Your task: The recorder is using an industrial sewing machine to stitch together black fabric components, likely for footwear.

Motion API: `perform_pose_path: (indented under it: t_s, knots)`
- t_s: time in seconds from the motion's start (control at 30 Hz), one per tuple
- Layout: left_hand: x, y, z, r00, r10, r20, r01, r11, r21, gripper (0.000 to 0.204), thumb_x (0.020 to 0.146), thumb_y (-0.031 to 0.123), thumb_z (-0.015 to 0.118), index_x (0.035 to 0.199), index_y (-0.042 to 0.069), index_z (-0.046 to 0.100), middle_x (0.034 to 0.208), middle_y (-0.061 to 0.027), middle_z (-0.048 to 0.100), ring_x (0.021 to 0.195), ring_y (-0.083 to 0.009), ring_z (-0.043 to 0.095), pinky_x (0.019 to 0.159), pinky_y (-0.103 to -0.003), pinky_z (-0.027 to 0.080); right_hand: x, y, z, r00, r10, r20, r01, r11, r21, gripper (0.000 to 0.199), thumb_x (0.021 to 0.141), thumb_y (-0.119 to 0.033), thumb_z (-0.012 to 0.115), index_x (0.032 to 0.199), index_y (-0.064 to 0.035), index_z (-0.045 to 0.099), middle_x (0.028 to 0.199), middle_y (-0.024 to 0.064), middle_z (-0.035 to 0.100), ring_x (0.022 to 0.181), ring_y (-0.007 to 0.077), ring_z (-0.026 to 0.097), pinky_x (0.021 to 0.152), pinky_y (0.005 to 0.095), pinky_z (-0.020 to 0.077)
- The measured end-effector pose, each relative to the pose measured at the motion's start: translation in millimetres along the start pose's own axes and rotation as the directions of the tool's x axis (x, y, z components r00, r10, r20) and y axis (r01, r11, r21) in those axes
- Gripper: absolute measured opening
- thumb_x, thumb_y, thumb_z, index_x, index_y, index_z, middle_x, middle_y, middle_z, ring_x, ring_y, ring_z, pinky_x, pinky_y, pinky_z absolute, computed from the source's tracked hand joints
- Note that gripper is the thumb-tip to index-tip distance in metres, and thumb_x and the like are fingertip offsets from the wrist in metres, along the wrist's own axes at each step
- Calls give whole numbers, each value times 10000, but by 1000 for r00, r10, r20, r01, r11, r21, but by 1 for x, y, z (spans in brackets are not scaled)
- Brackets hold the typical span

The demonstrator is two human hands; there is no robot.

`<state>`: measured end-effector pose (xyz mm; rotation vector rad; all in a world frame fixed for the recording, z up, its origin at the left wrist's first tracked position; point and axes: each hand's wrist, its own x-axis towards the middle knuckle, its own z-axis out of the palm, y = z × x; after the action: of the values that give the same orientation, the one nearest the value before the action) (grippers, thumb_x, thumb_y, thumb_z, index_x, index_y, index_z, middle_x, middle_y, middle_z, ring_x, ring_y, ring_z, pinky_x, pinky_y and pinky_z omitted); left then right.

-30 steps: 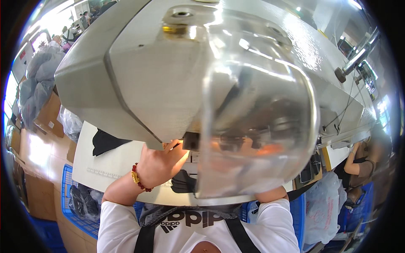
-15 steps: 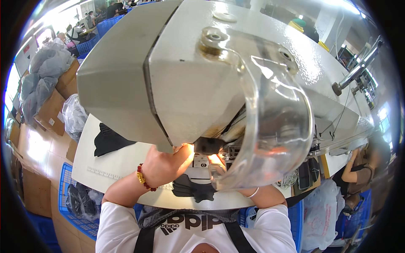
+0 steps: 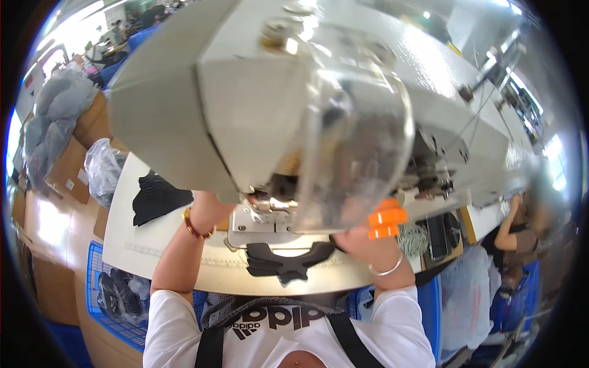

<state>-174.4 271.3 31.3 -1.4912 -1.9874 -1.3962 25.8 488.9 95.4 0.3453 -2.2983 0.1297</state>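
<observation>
My left hand (image 3: pixel 216 207) reaches behind the sewing machine head (image 3: pixel 245 116); its fingers are hidden there, beside the metal needle plate (image 3: pixel 245 224). My right hand (image 3: pixel 367 242) is right of the needle area, partly behind the clear plastic guard (image 3: pixel 362 141), its fingers blurred. The thumb side meets the right tip of a small stack of black cut pieces (image 3: pixel 279 260) at the table's front. An orange plastic piece (image 3: pixel 388 218), like a tool handle, shows against this hand; whether it is gripped is unclear.
More black pieces (image 3: pixel 156 196) lie on the white table (image 3: pixel 184 273) at left. A ruler (image 3: pixel 227 262) runs along the front. Coiled cord (image 3: pixel 413 239) and a phone (image 3: pixel 437 238) are at right. Blue baskets (image 3: pixel 119 322), bags and cartons stand around. Another person (image 3: pixel 518 239) sits at right.
My left hand has gone from the needle area to the left, farther behind the machine head. My right hand has come out rightward and toward me. The orange piece now shows clearly.
</observation>
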Motion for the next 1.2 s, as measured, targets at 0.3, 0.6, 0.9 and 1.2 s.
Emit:
perform_pose_path:
  t_s: [0.3, 0.6, 0.9, 1.2]
  knots:
    - [10, -47, 18, 998, -30, 63, 31, 999, -9, 139, 791, 19, 608, 929, 0, 610, 827, -93, 651, 780, -200, 635, 662, -344, 510, -49, 19, -33, 818, 383, 429, -340, 924, -176, 153, 764, -175, 691, 865, -93, 612, 770, 35, 587, 709, 249, 612, 572, 371, 470]
    - [-6, -22, -90, 736, -673, -74, 649, 733, -203, 60, 913, 34, 520, 951, -2, 550, 765, -46, 617, 631, -99, 623, 542, -201, 516, -138, -8, 1, 638, 649, 414, -570, 760, -313, 503, 611, -107, 803, 1041, -81, 542, 982, 100, 504, 952, 306, 546, 764, 397, 470]
    - [-145, -68, -171, 540, -801, -259, 824, 566, -29, 73, 882, 24, 556, 952, 14, 572, 719, -21, 606, 602, -117, 605, 515, -226, 498, -132, -13, 13, 677, 626, 387, -531, 780, -331, 490, 607, -86, 796, 1027, -81, 545, 962, 93, 493, 898, 286, 564, 710, 384, 469]
    - [-110, -18, -110, 889, -324, -324, 445, 443, 778, 185, 716, 32, 694, 892, 51, 639, 924, -98, 617, 919, -306, 562, 812, -390, 437, -137, -20, 30, 720, 652, 237, -587, 755, -292, 354, 658, -67, 762, 948, -87, 559, 939, 82, 502, 830, 293, 577, 665, 383, 469]
